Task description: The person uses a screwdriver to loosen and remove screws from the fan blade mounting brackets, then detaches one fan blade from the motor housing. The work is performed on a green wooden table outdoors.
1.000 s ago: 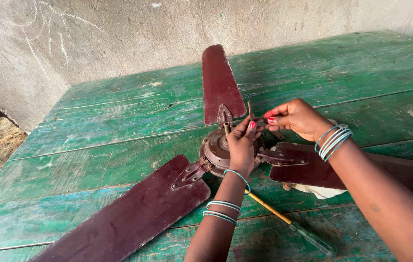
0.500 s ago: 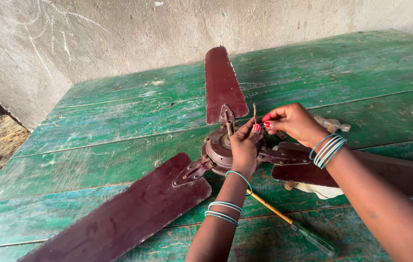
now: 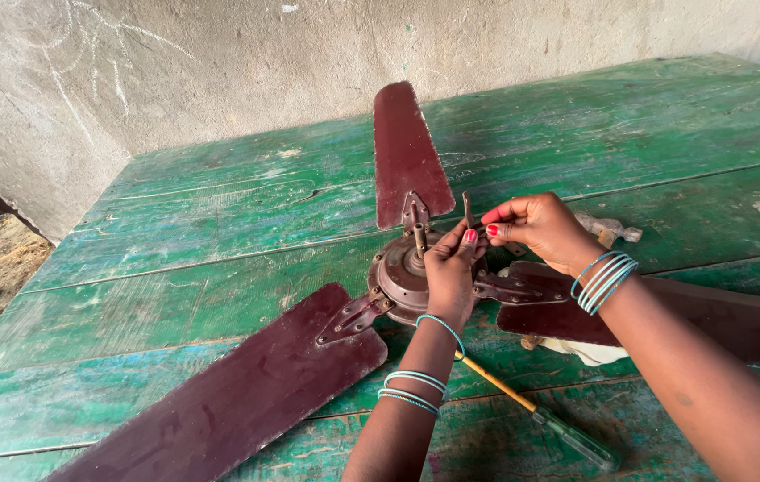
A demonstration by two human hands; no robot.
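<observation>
On green plank table (image 3: 219, 214): ceiling fan motor hub (image 3: 402, 277), three maroon blades spread flat. Left hand (image 3: 449, 272) clasps hub rim, steadying. Right hand (image 3: 536, 228), just right of hub, pinches small part shut; part unclear. Screwdriver (image 3: 540, 415) below hub.

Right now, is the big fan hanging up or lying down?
Lying down. The ceiling fan rests flat on the green wooden table, its dark red blades spread across the boards, with both hands at its hub.
</observation>
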